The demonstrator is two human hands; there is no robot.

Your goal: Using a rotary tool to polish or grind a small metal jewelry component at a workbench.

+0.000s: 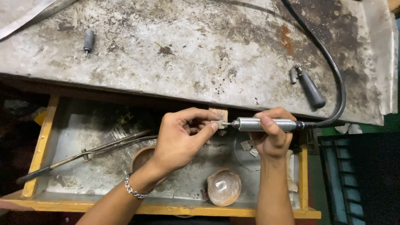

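Two hands close together over an open yellow drawer (41, 146). Left hand (179, 139) pinching a small grey metal piece (217, 124) between thumb and fingertip, fingers curled in tight. Right hand (273, 135) wrapped round a shiny silver tool (264, 124), tip of the tool touching the small piece. Thick black hose (333, 71) running from the back of the tool up across the dirty grey counter (187, 46). Chain bracelet (132, 188) on the left wrist. Down in the drawer, a brown bowl (225, 187), long metal tongs (96, 150). Up on the counter, a black handle (310, 88) and a small grey stub (88, 40), well apart.
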